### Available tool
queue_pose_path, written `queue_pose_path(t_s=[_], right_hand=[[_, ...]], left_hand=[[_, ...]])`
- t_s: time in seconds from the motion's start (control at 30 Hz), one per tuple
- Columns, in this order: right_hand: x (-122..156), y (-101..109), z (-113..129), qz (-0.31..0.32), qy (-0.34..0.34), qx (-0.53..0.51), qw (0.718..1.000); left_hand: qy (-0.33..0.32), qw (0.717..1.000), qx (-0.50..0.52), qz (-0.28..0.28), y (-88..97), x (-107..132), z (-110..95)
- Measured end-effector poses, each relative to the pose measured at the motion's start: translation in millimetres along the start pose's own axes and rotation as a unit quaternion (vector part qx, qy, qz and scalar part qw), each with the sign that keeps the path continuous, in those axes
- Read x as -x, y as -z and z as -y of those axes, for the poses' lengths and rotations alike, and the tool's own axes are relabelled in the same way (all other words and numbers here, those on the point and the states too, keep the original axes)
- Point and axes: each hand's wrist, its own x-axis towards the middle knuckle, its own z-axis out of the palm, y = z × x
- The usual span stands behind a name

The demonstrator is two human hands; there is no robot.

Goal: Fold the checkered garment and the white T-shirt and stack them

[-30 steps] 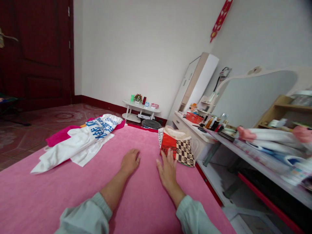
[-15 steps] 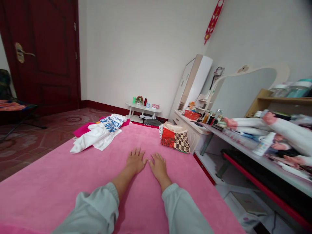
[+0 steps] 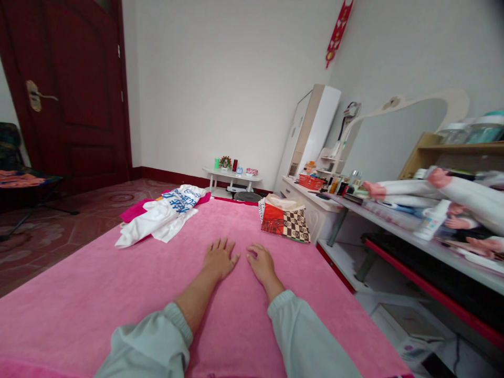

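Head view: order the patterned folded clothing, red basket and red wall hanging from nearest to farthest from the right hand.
From the right hand:
1. Patterned folded clothing, ahead and slightly right.
2. Red basket, on the white dresser beyond.
3. Red wall hanging, high up, near the corner.

Pink cover [image 3: 98,294], matt plush cloth; white garment [image 3: 147,223], matt cloth; door handle [image 3: 34,96], glossy metal.

Hands [image 3: 221,261] over pink cloth [image 3: 98,299], white garment [image 3: 159,218], folded clothes [image 3: 284,220]
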Motion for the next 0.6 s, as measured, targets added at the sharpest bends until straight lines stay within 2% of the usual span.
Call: queue_pose_path(t_s=[0.6], right_hand=[[-0.5, -1.4, -1.8, 0.003, -0.012, -0.015, 1.0]], left_hand=[[0.002, 1.0, 0.007, 0.012, 2.4, -0.7, 2.0]])
